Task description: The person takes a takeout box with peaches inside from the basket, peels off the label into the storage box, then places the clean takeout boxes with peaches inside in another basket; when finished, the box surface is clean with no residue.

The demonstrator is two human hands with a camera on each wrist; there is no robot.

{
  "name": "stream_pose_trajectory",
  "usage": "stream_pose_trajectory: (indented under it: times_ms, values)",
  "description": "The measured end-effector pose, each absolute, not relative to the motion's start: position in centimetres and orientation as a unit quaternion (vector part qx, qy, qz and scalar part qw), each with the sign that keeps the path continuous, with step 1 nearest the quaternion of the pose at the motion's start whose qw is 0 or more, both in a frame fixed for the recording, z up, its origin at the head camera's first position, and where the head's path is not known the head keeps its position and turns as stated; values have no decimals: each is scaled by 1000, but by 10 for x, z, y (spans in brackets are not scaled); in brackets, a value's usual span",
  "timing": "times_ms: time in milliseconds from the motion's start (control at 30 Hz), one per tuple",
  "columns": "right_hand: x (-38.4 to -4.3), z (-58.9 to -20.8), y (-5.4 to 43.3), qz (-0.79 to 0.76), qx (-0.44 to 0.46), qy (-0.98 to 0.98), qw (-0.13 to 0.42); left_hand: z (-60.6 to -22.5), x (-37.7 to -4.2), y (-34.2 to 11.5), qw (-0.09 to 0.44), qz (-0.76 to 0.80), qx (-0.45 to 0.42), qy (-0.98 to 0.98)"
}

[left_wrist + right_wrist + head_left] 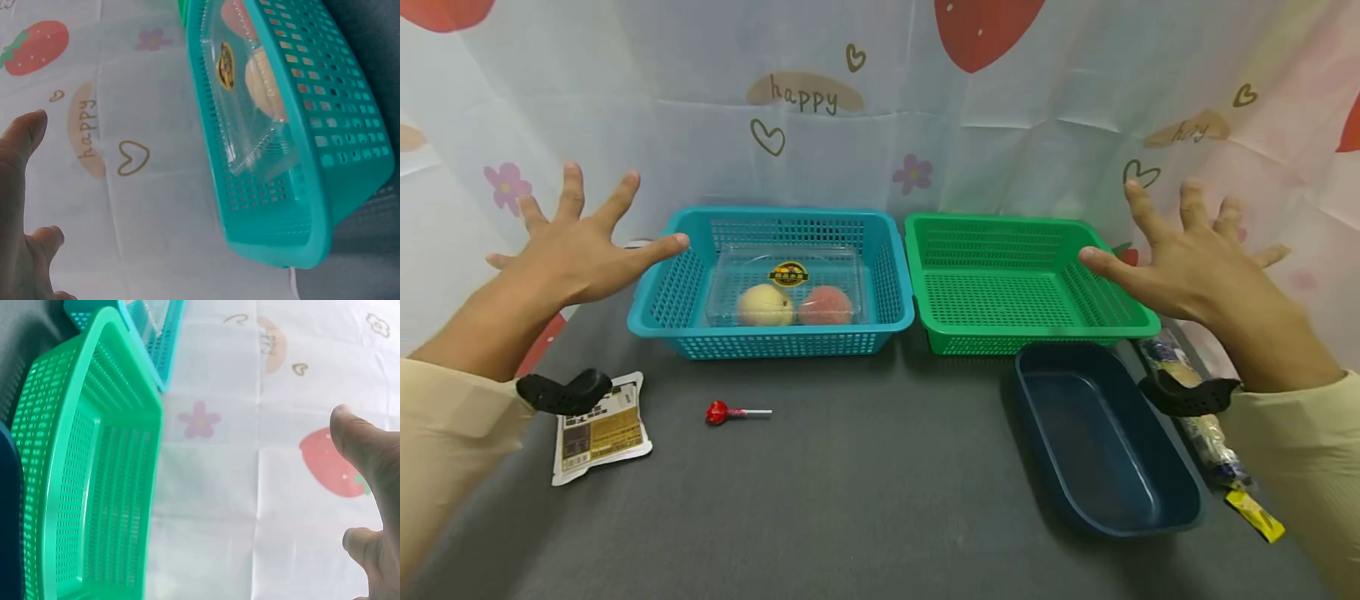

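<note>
A person stands at a gray table (865,500) with both hands up in the air. The left hand (568,250) is at about 10 o'clock, with its fingers spread wide apart. It holds nothing. Its thumb comes near the left end of the blue basket (662,304) but does not touch it. The right hand (1187,258) is at about 2 o'clock, fingers spread apart too, and it also holds nothing. Its thumb hangs just over the right rim of the green basket (1120,304).

The two baskets sit side by side at 12 o'clock, touching in the middle, so both are easy to reach. Inside the blue basket lies a clear box (786,287) with a pale round fruit (765,305) and a pink one (825,306) in it. The lid keeps them from rolling. The green basket looks bare inside.

Closer in, at about 4 o'clock, a dark blue tub (1150,508) lies tilted at an angle. A long wrapped snack pack (1213,437) lies just beside it. At 8 o'clock there is a flat white packet (602,429), and a red lollipop (722,412) lies near it, its stick pointing right. A cloth (1037,108) with strawberries and hearts hangs behind.
</note>
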State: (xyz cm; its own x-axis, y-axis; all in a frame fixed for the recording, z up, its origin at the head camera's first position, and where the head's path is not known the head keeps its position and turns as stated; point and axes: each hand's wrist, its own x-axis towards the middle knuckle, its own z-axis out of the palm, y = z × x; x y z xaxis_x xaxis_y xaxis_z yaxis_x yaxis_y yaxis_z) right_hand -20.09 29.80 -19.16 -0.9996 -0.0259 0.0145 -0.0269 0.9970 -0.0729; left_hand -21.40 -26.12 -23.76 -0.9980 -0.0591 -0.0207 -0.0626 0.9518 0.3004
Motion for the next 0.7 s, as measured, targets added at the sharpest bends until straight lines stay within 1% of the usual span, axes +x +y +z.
stream_pose_trajectory:
  times_ms: [367, 700]
  values:
    - [-201, -195, 285, 41, 57, -997, 13, -255, -207, -263, 5, 170, -14, 985]
    - [-205, -196, 273, 15, 78, -997, 26, -268, -203, -264, -8, 173, -5, 985]
